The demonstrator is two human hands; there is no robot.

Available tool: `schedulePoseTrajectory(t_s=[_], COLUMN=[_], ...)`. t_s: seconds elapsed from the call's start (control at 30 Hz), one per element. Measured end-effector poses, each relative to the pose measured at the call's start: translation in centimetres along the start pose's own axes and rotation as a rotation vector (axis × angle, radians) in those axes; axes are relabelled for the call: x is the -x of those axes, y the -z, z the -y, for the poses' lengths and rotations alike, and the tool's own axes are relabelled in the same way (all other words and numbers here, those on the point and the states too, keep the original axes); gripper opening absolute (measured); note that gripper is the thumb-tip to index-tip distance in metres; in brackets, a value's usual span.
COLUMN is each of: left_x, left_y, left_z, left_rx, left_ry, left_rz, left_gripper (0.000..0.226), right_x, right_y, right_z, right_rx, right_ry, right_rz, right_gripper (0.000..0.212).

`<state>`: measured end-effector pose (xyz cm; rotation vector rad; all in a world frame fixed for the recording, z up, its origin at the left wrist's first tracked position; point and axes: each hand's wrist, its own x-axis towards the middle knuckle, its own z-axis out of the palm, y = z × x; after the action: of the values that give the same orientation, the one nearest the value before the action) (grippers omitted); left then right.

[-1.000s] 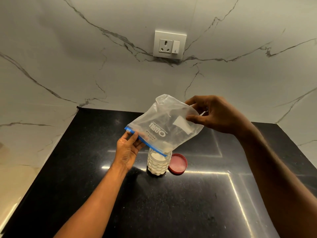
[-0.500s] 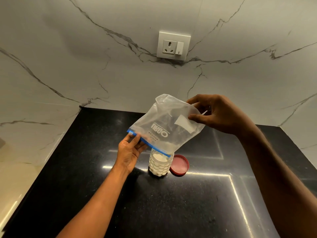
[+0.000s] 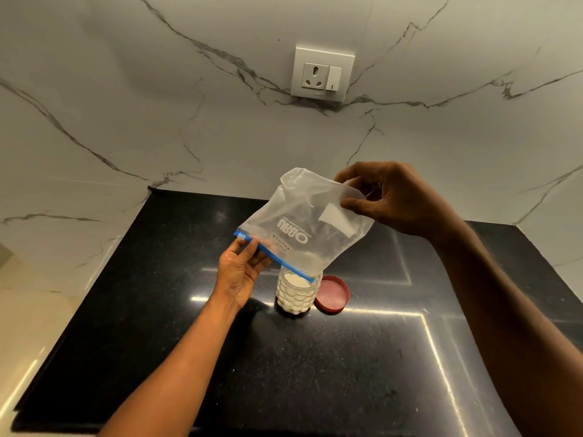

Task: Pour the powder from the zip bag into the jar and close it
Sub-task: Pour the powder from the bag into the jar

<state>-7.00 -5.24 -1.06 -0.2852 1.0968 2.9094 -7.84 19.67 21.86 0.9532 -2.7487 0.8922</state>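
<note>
A clear zip bag (image 3: pixel 303 225) with a blue zip strip is held upside down, its mouth tilted down over a clear dimpled jar (image 3: pixel 296 296) that holds white powder. The bag looks nearly empty. My left hand (image 3: pixel 241 272) grips the blue strip at its left end. My right hand (image 3: pixel 391 197) pinches the bag's raised bottom corner. The jar stands open on the black countertop (image 3: pixel 315 373). Its red lid (image 3: pixel 332 294) lies flat just right of the jar, touching or almost touching it.
A white marble wall (image 3: pixel 157 121) rises behind the counter, with a socket and switch plate (image 3: pixel 322 74) above the work spot. A pale surface (image 3: pixel 28 326) borders the counter on the left.
Both hands and the bag hold nearly the same pose over the jar. The view has shifted slightly.
</note>
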Motion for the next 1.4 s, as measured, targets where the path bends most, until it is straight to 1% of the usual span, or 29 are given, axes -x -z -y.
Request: schedulePoseTrajectory(t_s=[0.1, 0.2, 0.3, 0.4, 0.5, 0.6, 0.7, 0.83, 0.9, 1.0, 1.1, 1.2, 1.3, 1.4], left_x=[-0.04, -0.01, -0.1, 0.0, 0.02, 0.12, 0.07, 0.02, -0.1, -0.23, -0.37, -0.34, -0.39, -0.32], left_y=[0.11, 0.01, -0.12, -0.02, 0.07, 0.14, 0.16, 0.09, 0.04, 0.02, 0.08, -0.01, -0.22, -0.39], left_z=[0.07, 0.05, -0.13, -0.2, -0.2, -0.2, -0.27, -0.19, -0.28, -0.19, -0.17, -0.22, -0.32, -0.36], left_rx=[0.006, 0.012, 0.001, 0.003, -0.012, -0.01, -0.008, -0.006, -0.011, -0.01, -0.01, -0.009, -0.02, -0.012], left_ry=[0.001, -0.01, -0.016, -0.014, -0.013, -0.013, -0.011, -0.012, -0.011, -0.014, -0.008, -0.008, -0.006, -0.003], left_rz=[0.0, 0.008, 0.028, 0.034, 0.025, 0.03, 0.029, 0.032, 0.028, 0.025, 0.019, 0.017, 0.007, 0.011], left_gripper=[0.032, 0.032, 0.033, 0.032, 0.031, 0.031, 0.032, 0.032, 0.032, 0.032, 0.032, 0.032, 0.031, 0.031], right_x=[-0.06, 0.08, 0.18, 0.16, 0.17, 0.15, 0.14, -0.06, -0.16, -0.24, -0.16, -0.07, -0.14, -0.12], right_y=[-0.06, 0.02, 0.09, 0.03, -0.13, -0.33, -0.26, -0.21, -0.21, -0.33, -0.42, -0.24, -0.13, -0.24], right_z=[-0.01, -0.1, -0.08, 0.01, 0.04, 0.31, 0.26, 0.3, 0.25, 0.3, 0.17, 0.17, 0.06, 0.23], right_rx=[0.002, 0.031, 0.021, 0.019, -0.027, 0.001, -0.024, 0.032, 0.008, 0.002, -0.017, -0.017, -0.01, 0.009], right_ry=[-0.008, -0.013, -0.004, -0.019, -0.023, -0.012, -0.013, -0.005, -0.01, -0.014, -0.022, -0.02, -0.013, -0.003], right_rz=[-0.025, 0.002, -0.053, 0.012, -0.061, -0.027, -0.075, -0.037, -0.063, -0.019, -0.054, -0.016, -0.063, -0.045], right_gripper=[0.028, 0.026, 0.024, 0.026, 0.027, 0.028, 0.028, 0.029, 0.028, 0.028, 0.03, 0.03, 0.032, 0.031])
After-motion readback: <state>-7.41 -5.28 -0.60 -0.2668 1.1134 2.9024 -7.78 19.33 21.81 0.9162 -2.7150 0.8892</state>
